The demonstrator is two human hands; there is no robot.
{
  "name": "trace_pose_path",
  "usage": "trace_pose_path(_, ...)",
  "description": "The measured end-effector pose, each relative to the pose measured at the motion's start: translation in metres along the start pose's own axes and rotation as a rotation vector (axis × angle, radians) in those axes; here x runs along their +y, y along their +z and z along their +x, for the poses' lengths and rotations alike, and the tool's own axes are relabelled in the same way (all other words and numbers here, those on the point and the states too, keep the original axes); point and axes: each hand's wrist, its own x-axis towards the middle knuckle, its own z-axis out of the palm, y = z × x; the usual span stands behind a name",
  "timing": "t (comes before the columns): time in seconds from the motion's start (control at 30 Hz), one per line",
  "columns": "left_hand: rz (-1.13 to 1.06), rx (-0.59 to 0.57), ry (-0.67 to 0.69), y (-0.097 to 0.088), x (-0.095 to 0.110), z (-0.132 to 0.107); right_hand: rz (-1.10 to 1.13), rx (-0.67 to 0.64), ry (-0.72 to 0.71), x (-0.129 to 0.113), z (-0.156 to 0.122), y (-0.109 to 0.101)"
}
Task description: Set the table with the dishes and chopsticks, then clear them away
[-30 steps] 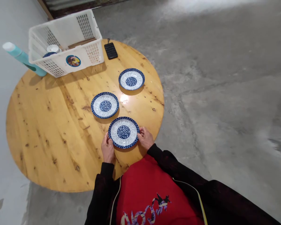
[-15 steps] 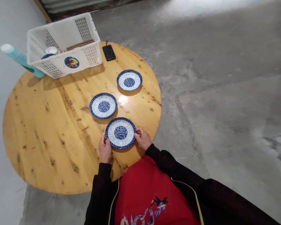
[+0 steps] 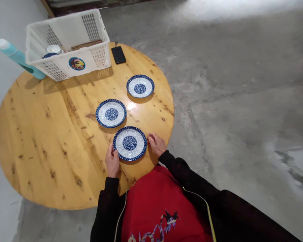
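Observation:
A blue-and-white plate lies on the round wooden table near its front edge. My left hand grips its left rim, thumb on the upper side. At the plate's right, my right hand is just off the rim, fingers loosely bent and holding nothing. Two more plates of the same pattern rest farther back: a middle plate, close behind the one I touch, and a far plate to the right.
A white plastic basket stands at the table's back left, with bowls and brown sticks inside. Beside it leans a light-blue bottle-like object. A black phone-like object lies right of the basket on the wooden table.
My right hand has let go of the near plate's rim and drawn slightly right. My left hand stays at the plate. The view has shifted a little.

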Motion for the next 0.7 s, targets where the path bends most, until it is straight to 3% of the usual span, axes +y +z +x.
trace_pose_path(0.13, 0.04, 0.006, -0.014, 0.0, 0.002, -0.001, -0.399, 0.012, -0.202, 0.001, 0.057, -0.018)
trace_pose_path(0.23, 0.044, 0.051, -0.037, 0.0, -0.002, -0.003, -0.654, -0.061, -0.194, -0.005, 0.105, -0.024)
trace_pose_path(0.37, -0.031, 0.129, -0.133, -0.005, -0.014, -0.007, -0.794, -0.104, -0.194, -0.011, 0.148, -0.026)
trace_pose_path(0.53, -0.077, 0.19, -0.206, -0.012, -0.025, -0.012, -0.803, -0.165, -0.299, -0.004, 0.166, -0.018)
trace_pose_path(0.7, -0.091, 0.213, -0.229, -0.006, -0.022, -0.012, -0.678, -0.141, -0.279, 0.006, 0.166, -0.007)
